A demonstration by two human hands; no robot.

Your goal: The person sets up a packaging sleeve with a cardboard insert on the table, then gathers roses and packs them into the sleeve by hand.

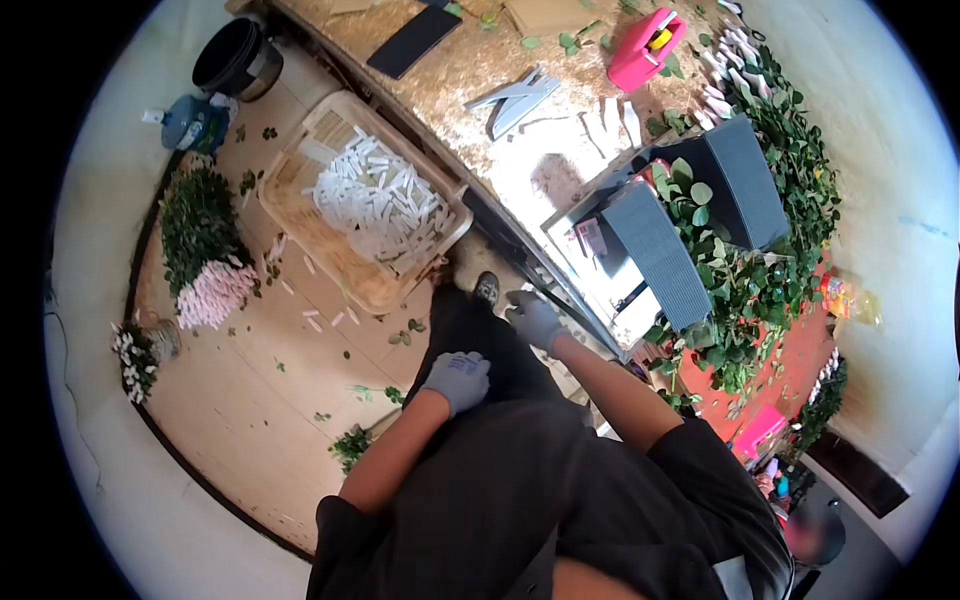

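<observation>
My left hand (458,382), in a grey glove, rests on the dark trousers over my thigh, its fingers lying against the cloth. Close to the table's near edge is my right hand (535,322), also gloved, with loosely bent fingers and nothing visible in it. On the table beside it sits a grey ridged box-like holder (658,255), with leafy stems (690,200) between its panels. A grey stapler (522,100) and a pink tape dispenser (648,48) lie farther back on the worktop (440,85).
A plastic crate (285,195) of white strips (385,195) stands on the floor, left of the table. Pink flower bunches (215,292), a black bucket (238,60) and a water bottle (190,125) line the left wall. Leafy stems (800,190) cover the table's right side.
</observation>
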